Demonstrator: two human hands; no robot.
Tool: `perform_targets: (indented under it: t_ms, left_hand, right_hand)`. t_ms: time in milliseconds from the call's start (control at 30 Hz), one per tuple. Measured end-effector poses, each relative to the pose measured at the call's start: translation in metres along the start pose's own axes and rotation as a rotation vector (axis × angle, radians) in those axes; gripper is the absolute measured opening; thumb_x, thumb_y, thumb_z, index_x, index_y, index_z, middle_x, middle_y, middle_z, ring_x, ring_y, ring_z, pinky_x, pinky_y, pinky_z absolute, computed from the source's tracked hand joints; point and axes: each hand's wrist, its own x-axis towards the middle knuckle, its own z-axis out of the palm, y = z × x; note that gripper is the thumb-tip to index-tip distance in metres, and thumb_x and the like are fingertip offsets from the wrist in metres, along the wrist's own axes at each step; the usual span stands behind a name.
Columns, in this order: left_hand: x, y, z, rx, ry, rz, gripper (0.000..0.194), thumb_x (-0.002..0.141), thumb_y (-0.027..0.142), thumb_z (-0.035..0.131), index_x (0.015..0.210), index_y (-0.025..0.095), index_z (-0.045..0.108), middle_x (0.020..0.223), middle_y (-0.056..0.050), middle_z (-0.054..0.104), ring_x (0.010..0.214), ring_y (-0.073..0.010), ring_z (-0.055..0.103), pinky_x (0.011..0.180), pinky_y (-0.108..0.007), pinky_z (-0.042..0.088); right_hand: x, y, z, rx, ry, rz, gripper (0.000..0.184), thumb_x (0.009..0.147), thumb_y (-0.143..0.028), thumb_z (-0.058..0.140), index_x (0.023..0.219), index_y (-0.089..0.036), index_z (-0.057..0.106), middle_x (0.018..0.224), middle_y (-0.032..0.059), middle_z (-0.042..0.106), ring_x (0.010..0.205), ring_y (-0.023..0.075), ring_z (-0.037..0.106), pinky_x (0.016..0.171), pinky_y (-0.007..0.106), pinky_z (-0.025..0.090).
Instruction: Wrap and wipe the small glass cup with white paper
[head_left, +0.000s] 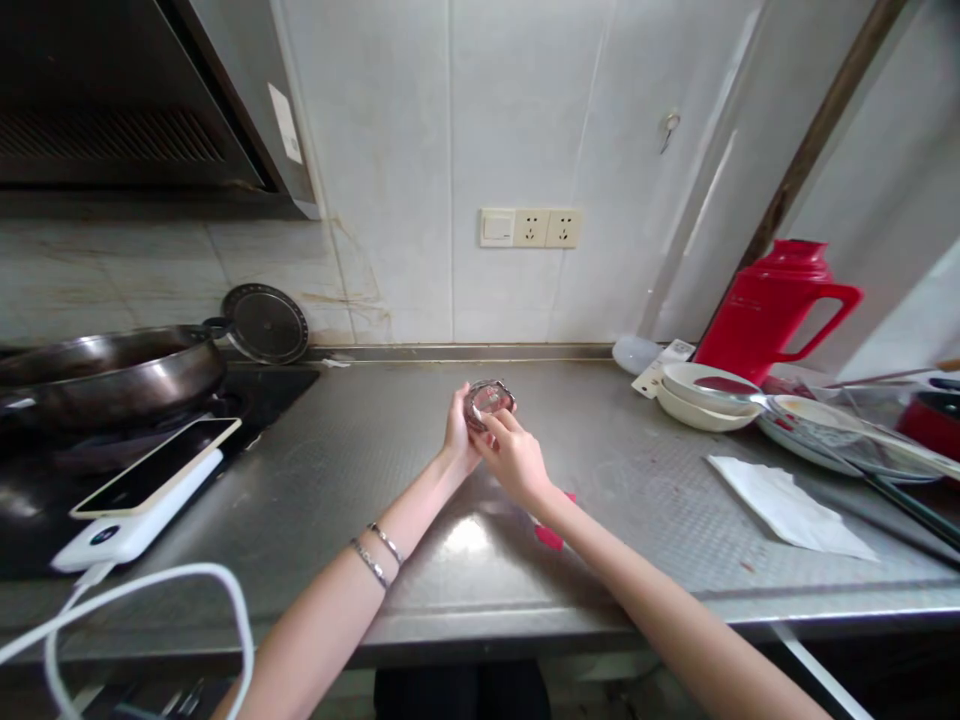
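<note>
Above the middle of the steel counter, my left hand is closed around a small round shiny object with a dark metallic rim and a reflective brownish middle; its exact kind I cannot make out. My right hand reaches in from the right, its fingers bent and pressed against the near edge of that object. Under my right forearm lies a red piece, partly hidden, with something clear beside it. Two bracelets circle my left wrist.
On the left, a large pan sits on the black stove, near a phone on a white power bank with a cable. To the right stand a red thermos, stacked bowls and a white tissue.
</note>
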Motion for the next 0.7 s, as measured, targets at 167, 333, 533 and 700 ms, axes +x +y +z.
perform_targets:
  t_ms: [167, 333, 533, 700]
  left_hand:
    - [0.0, 0.006, 0.001, 0.001, -0.156, -0.077, 0.037, 0.084, 0.044, 0.049, 0.093, 0.014, 0.067, 0.092, -0.012, 0.071, 0.086, -0.0263, 0.067, 0.078, -0.037, 0.05]
    - [0.007, 0.024, -0.011, 0.137, -0.166, -0.183, 0.048, 0.087, 0.05, 0.042, 0.099, 0.011, 0.066, 0.083, -0.014, 0.072, 0.074, -0.026, 0.067, 0.068, -0.039, 0.051]
    - [0.012, 0.026, -0.023, 0.323, -0.133, -0.439, 0.061, 0.083, 0.064, 0.041, 0.094, 0.01, 0.067, 0.064, -0.011, 0.069, 0.055, -0.0232, 0.063, 0.064, -0.046, 0.053]
    - [0.013, 0.016, -0.019, 0.321, -0.016, -0.29, 0.037, 0.084, 0.043, 0.055, 0.083, 0.01, 0.069, 0.064, -0.007, 0.069, 0.052, -0.016, 0.061, 0.053, -0.029, 0.05]
  right_hand:
    - [0.006, 0.024, -0.017, -0.259, -0.084, -0.141, 0.026, 0.095, -0.028, 0.041, 0.111, -0.024, 0.061, 0.109, 0.0055, 0.064, 0.076, 0.015, 0.063, 0.053, 0.022, 0.038]
    - [0.015, 0.05, -0.046, -0.482, -0.243, -0.585, 0.026, 0.095, -0.014, 0.036, 0.11, -0.018, 0.057, 0.108, 0.0082, 0.064, 0.073, 0.0135, 0.061, 0.051, 0.023, 0.033]
    - [0.03, 0.057, -0.07, -0.594, -0.351, -0.987, 0.024, 0.096, -0.013, 0.035, 0.098, -0.015, 0.059, 0.115, 0.0106, 0.06, 0.077, 0.0126, 0.058, 0.054, 0.025, 0.034]
    - [0.035, 0.051, -0.07, -0.645, -0.382, -0.91, 0.024, 0.095, -0.012, 0.036, 0.095, -0.016, 0.06, 0.107, 0.0096, 0.062, 0.088, 0.0165, 0.056, 0.058, 0.025, 0.037]
